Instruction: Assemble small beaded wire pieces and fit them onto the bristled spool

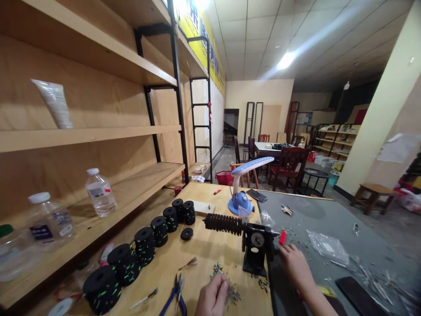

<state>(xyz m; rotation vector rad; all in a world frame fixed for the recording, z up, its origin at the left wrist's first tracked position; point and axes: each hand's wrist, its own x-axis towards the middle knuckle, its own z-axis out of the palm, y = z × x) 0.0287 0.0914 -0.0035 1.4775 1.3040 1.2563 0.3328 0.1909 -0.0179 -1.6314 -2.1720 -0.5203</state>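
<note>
My right hand [295, 262] is closed on the crank with a red handle [283, 237] at the side of a small black winding machine [255, 250]. A shaft [222, 223] stacked with black discs sticks out of the machine to the left. My left hand [213, 296] rests on the wooden bench with its fingers curled into a pile of small metal pieces [232, 293]; what the fingers hold is hidden. Blue-handled pliers [176, 295] lie just left of that hand.
A row of black spools [144, 244] runs along the bench's left side, with one loose disc [187, 233]. Water bottles [100, 192] stand on the wooden shelf. A blue desk lamp [241, 199], a phone [256, 195] and plastic bags [329, 248] lie further off.
</note>
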